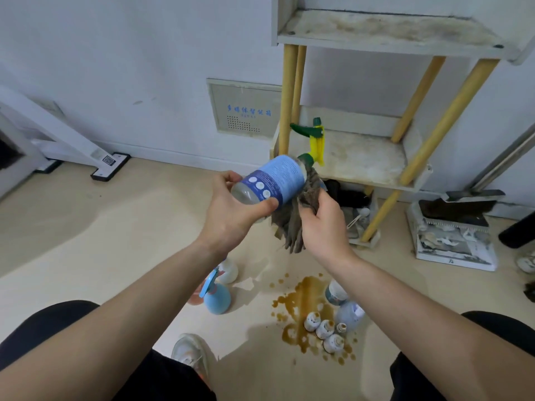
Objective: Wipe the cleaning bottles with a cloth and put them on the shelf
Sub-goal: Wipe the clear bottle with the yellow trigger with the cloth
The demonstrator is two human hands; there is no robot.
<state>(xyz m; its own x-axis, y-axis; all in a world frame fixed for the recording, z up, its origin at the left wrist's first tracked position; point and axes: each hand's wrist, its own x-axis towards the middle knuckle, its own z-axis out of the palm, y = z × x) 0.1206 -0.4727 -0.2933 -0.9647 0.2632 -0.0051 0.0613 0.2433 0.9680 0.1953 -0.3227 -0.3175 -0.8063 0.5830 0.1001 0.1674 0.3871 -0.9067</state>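
My left hand [231, 209] grips the base of a clear spray bottle [275, 180] with a blue label, tilted with its green and yellow trigger head [314, 138] pointing up toward the shelf. My right hand [321, 215] holds a grey-brown cloth [292, 224] bunched against the bottle's shoulder; the cloth's loose end hangs down. The white shelf unit [376, 163] with yellow wooden legs stands just beyond, its boards stained. Several other bottles stand on the floor below: a blue sprayer [215, 296], a white round bottle [228, 270], and a cluster of small bottles [327, 328].
A brown liquid spill [301, 302] spreads on the beige floor around the small bottles. A dustpan and box [454, 227] sit right of the shelf. A white appliance [72, 146] leans at the left wall. My knees and a shoe [191, 351] are at the bottom.
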